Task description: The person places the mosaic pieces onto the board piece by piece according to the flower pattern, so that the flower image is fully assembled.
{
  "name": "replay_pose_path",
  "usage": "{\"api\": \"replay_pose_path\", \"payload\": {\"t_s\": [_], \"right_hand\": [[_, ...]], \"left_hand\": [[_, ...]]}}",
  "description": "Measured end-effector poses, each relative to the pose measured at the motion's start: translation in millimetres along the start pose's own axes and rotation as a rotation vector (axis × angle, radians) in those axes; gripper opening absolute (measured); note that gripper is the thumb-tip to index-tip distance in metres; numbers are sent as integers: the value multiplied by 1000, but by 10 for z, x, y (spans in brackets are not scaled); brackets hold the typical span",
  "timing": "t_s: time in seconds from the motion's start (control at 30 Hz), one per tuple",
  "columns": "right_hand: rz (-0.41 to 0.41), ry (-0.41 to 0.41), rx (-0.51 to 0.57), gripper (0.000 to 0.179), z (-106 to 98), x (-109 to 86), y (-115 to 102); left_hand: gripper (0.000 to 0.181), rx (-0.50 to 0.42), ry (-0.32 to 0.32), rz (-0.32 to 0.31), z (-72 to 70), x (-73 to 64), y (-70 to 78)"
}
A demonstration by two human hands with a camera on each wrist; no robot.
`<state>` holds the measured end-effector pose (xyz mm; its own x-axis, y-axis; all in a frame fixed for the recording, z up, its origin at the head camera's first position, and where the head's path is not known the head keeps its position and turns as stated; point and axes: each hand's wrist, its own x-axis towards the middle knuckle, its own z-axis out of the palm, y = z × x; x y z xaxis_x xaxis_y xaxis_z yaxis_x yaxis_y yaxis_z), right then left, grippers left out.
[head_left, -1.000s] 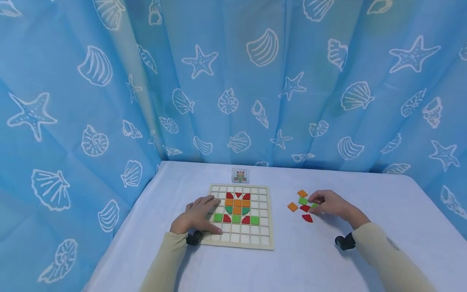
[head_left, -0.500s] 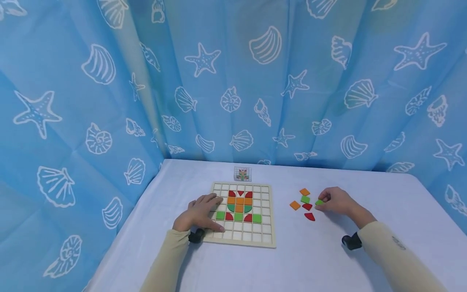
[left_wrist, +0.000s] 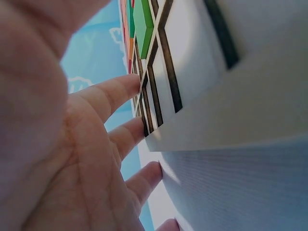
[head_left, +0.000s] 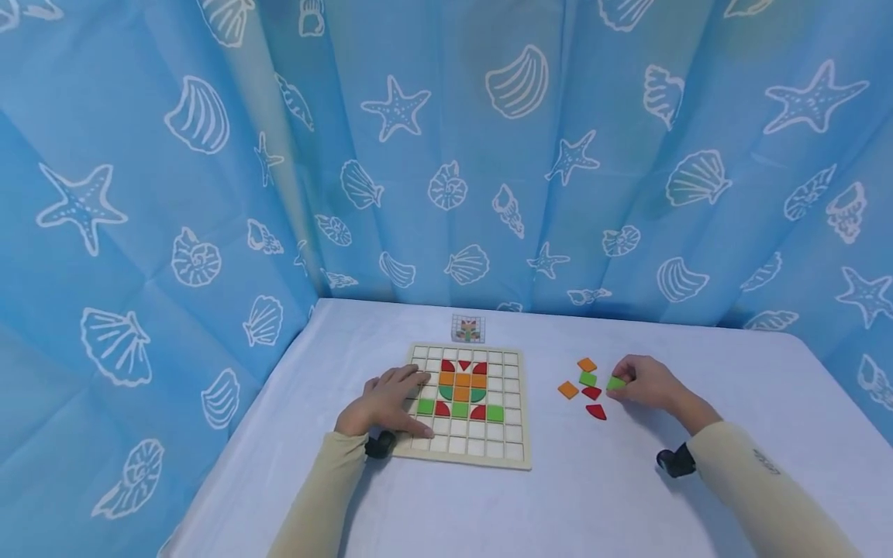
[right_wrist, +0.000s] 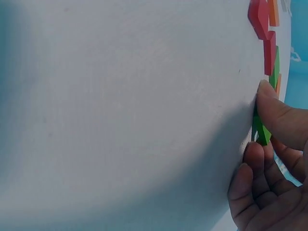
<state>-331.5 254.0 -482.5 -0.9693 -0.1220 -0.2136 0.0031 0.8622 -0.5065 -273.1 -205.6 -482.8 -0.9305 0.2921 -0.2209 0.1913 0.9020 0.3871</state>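
A square tile board lies on the table, with red, orange, teal and light green pieces set in its white grid. My left hand rests over the board's left edge, fingers spread; in the left wrist view its fingertips touch the rim and grid. To the right of the board, my right hand pinches a green tile between thumb and fingers, at the tabletop. Beside it lie a second green tile, two orange tiles and two red curved pieces.
A small pattern card with a similar coloured figure stands behind the board. White cloth covers the table. A blue curtain with shell and starfish prints hangs behind and to the left.
My right hand has drawn the green tile slightly right, away from the loose pieces. The left hand has stayed on the board. The head view has shifted a little.
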Motion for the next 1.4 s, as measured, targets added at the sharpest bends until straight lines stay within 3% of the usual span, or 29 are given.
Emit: {"api": "replay_pose_path", "payload": {"t_s": [0.2, 0.33, 0.5, 0.63, 0.93, 1.2, 1.4], "right_hand": [[-58, 16, -69, 20, -6, 17, -4], [-81, 101, -83, 23, -18, 1, -76], [-107, 255, -58, 27, -38, 16, -309], [-138, 295, -5, 28, -12, 19, -567], [-183, 273, 167, 23, 311, -44, -1191], [-271, 156, 251, 17, 793, -117, -1619], [-316, 65, 281, 12, 1047, -228, -1806]], "left_hand": [[103, 7, -5, -6, 8, 2, 5], [102, 6, -5, 9, 21, 7, -17], [101, 19, -4, 4, 2, 4, -32], [102, 13, -14, -8, -19, -9, -9], [102, 26, -10, 4, -16, 4, 20], [102, 32, -6, -1, -7, 8, 14], [102, 39, -9, 1, -3, 11, 14]]}}
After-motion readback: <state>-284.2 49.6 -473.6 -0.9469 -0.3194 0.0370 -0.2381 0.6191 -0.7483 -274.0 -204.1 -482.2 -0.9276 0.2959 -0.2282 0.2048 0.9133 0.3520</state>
